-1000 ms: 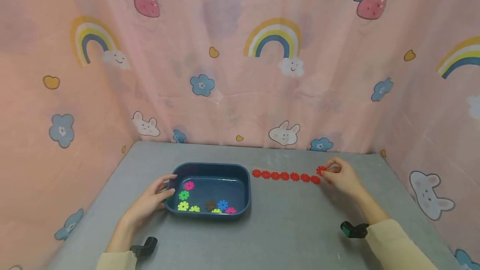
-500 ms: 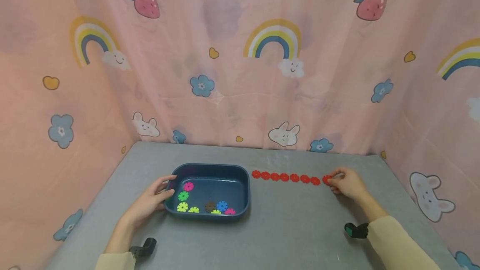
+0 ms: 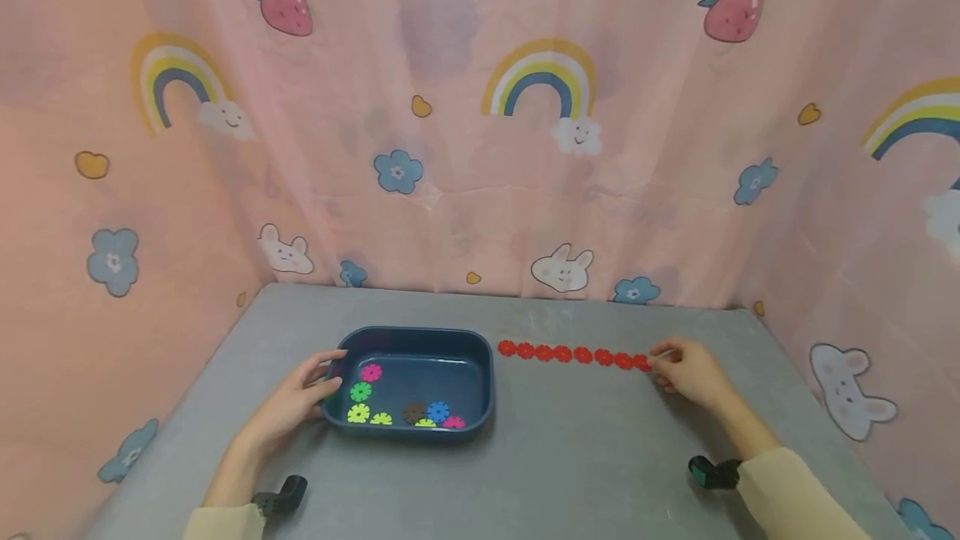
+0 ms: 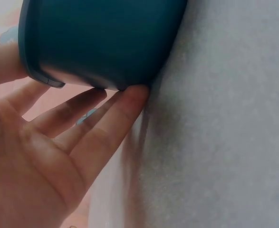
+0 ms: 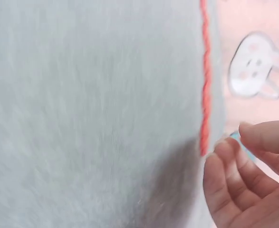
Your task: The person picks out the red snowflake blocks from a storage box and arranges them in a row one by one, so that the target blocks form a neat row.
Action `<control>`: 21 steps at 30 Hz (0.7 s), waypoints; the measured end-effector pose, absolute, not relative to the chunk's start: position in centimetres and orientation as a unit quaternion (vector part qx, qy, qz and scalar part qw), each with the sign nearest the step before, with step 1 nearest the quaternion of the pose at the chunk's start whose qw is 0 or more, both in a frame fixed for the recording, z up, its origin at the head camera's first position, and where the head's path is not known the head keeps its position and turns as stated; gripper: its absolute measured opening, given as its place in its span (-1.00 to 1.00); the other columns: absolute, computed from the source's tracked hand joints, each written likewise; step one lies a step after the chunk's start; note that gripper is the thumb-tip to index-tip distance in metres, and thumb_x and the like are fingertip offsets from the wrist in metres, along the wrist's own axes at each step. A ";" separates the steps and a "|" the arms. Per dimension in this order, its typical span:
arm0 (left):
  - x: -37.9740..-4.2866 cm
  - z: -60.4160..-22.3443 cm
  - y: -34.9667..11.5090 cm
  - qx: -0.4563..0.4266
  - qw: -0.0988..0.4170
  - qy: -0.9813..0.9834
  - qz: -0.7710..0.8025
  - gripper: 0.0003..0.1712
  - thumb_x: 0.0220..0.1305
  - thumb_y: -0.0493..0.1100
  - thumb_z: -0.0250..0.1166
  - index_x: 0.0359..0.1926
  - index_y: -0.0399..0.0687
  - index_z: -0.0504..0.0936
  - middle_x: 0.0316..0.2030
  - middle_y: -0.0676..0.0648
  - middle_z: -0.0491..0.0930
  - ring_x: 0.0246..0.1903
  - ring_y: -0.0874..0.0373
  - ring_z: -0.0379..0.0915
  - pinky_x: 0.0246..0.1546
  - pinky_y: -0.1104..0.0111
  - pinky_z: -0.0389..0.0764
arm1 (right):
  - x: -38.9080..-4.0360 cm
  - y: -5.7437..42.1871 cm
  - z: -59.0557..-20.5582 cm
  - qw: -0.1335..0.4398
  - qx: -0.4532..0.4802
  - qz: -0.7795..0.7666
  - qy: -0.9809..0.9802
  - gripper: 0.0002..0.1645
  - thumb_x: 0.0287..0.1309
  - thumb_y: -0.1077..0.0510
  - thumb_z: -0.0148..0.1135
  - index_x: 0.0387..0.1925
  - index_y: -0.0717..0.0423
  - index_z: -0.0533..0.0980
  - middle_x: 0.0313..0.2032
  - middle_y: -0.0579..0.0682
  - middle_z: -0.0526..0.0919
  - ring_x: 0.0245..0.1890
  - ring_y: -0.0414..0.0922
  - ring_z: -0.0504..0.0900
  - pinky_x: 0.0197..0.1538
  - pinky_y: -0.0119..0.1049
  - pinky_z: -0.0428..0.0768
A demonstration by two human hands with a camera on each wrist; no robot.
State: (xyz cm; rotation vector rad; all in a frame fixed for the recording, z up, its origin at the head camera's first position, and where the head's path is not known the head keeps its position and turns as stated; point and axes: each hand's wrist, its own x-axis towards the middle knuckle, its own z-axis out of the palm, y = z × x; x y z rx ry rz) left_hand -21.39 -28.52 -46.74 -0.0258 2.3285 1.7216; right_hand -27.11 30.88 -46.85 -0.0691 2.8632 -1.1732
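A row of red notched plastic discs (image 3: 562, 353) runs rightward from near the tray, edge to edge. My right hand (image 3: 693, 373) is at its right end, fingertips right at the edge of the last red disc (image 3: 641, 362). In the right wrist view, the row (image 5: 206, 90) shows edge-on and ends beside the loosely bent fingers; the gap between thumb and fingers holds nothing. My left hand (image 3: 288, 398) rests against the left end of a dark blue tray (image 3: 491, 382). Its fairly straight fingers (image 4: 106, 130) touch the tray's outer wall in the left wrist view.
Inside the tray lie several loose discs, among them a pink disc (image 3: 371, 372), a green disc (image 3: 361, 392), a brown disc (image 3: 414, 413) and a blue disc (image 3: 438, 412). A grey tabletop (image 3: 570, 457) bears everything. Behind it hangs a pink patterned curtain (image 3: 457, 215).
My right hand lowered the last red disc to the table right of the row, then slid it left against the others. The left hand stayed at the tray; the head view shifted slightly.
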 end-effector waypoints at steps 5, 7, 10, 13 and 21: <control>-21.5 -46.6 -28.7 -0.009 0.124 0.802 0.584 -0.39 0.57 -0.13 0.09 0.54 0.01 0.18 0.55 -0.42 -0.12 0.47 -0.38 -0.03 0.21 -0.12 0.45 | -25.5 28.6 -45.5 0.005 -0.047 -0.359 0.932 -0.66 0.41 0.13 0.24 0.01 0.35 0.56 -0.23 0.14 0.69 -0.32 -0.02 0.63 -0.29 -0.17 0.66; -21.4 -46.5 -28.7 -0.008 0.122 0.811 0.572 -0.37 0.57 -0.10 0.10 0.55 0.01 0.16 0.54 -0.42 -0.09 0.47 -0.39 -0.04 0.24 -0.18 0.39 | -24.9 27.8 -45.1 -0.015 -0.060 -0.339 0.939 -0.67 0.41 0.12 0.24 0.01 0.32 0.59 -0.18 0.13 0.70 -0.25 0.02 0.64 -0.21 -0.09 0.65; -21.0 -46.0 -28.4 -0.004 0.107 0.840 0.532 -0.34 0.57 -0.06 0.09 0.56 0.00 0.11 0.54 -0.40 -0.04 0.48 -0.41 -0.06 0.29 -0.27 0.26 | -24.1 26.5 -44.7 -0.047 -0.081 -0.306 0.948 -0.65 0.40 0.10 0.24 0.03 0.30 0.60 -0.08 0.18 0.70 -0.09 0.11 0.64 -0.06 0.07 0.63; -20.5 -45.3 -27.8 0.013 0.061 0.893 0.447 -0.31 0.58 0.00 0.08 0.56 -0.10 0.10 0.51 -0.41 0.06 0.46 -0.43 -0.01 0.31 -0.31 0.17 | -23.3 25.4 -44.5 -0.063 -0.095 -0.276 0.954 -0.52 0.39 0.04 0.26 0.14 0.32 0.56 0.06 0.29 0.65 0.06 0.26 0.58 0.08 0.22 0.56; -19.5 -44.7 -24.6 0.073 -0.092 0.970 0.215 -0.23 0.52 0.21 0.08 0.51 -0.18 0.26 0.48 -0.43 0.13 0.46 -0.42 -0.01 0.36 -0.31 0.05 | -20.9 22.9 -45.0 -0.075 -0.115 -0.153 0.979 -0.04 0.33 -0.37 0.15 0.47 0.21 0.29 0.40 0.45 0.28 0.38 0.45 0.18 0.32 0.46 0.13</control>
